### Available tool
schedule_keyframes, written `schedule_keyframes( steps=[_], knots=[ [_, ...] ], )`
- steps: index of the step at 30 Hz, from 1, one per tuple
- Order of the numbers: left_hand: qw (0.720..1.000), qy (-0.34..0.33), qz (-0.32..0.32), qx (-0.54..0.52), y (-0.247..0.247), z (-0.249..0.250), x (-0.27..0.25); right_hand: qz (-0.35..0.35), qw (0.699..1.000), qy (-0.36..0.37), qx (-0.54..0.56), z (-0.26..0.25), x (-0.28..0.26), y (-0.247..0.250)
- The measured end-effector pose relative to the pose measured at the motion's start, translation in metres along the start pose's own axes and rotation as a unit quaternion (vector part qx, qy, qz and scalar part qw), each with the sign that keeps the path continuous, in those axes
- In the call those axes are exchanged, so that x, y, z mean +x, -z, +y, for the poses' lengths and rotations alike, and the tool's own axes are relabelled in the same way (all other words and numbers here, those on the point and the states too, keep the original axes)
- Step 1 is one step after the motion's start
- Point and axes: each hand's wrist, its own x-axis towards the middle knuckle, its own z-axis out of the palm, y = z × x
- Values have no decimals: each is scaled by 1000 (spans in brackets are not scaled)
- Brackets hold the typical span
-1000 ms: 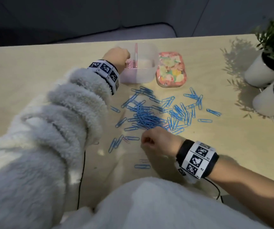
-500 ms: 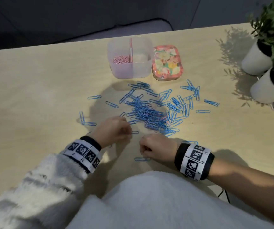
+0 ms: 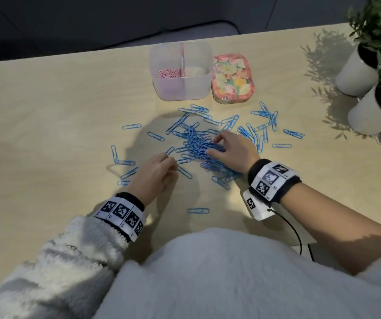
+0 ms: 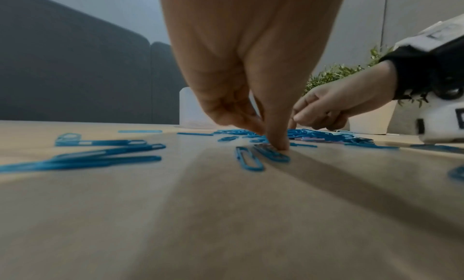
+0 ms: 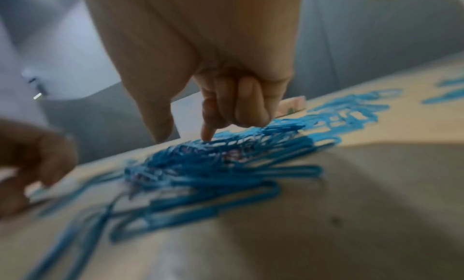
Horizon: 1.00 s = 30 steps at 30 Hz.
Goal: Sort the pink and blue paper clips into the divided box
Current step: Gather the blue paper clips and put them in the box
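Dozens of blue paper clips (image 3: 198, 143) lie scattered across the middle of the head view on your pale tabletop (image 3: 47, 111), thickest in one tangled heap at centre; a few pink paper clips (image 5: 233, 155) peek out from under that heap in the right wrist view, blurred but visible; your right hand (image 3: 233, 148) sits on top of the heap at centre right, forefinger poking down into the clips, the other fingers folded in, thumb apart; that grip closes on nothing I can make out; your left hand (image 3: 155, 173) is lower and left of centre, just beside the heap's edge; in the left wrist view its fingertips (image 4: 276, 143) are bunched together and press down on the end of a single blue clip (image 4: 271, 155) that lies flat on the tabletop; whether the clip is really pinched I cannot tell; the divided box (image 3: 180, 88) stands in the upper middle of the head view, well apart from both hands; its left compartment holds a small pile of sorted pink clips (image 3: 168, 73), its right compartment shows no blue; a flowered tin (image 3: 232, 79) sits touching or just beside the box on its right; two white plant pots (image 3: 357, 72) occupy the upper right corner.
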Motion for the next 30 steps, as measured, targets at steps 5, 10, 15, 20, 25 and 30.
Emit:
schedule_keyframes(
  steps=[5, 10, 15, 20, 25, 30],
  knots=[
    [997, 26, 11, 68, -2, -7, -3, -7, 992, 86, -95, -18, -20, -15],
    [998, 5, 3, 69, 2, -8, 1, -68, 976, 149, -142, -30, -52, -30],
    [998, 23, 41, -50, 13, -10, 5, -8, 996, 83, -29, -8, -48, -13],
    [954, 151, -5, -260, 18, 8, 22, -16, 991, 55, -121, 24, -23, 23],
    [983, 104, -49, -140, 6, 27, 42, -38, 982, 103, -155, 28, -17, 24],
    [999, 10, -34, 34, -6, 24, 44, -36, 984, 111, -137, 27, -25, 13]
  ],
)
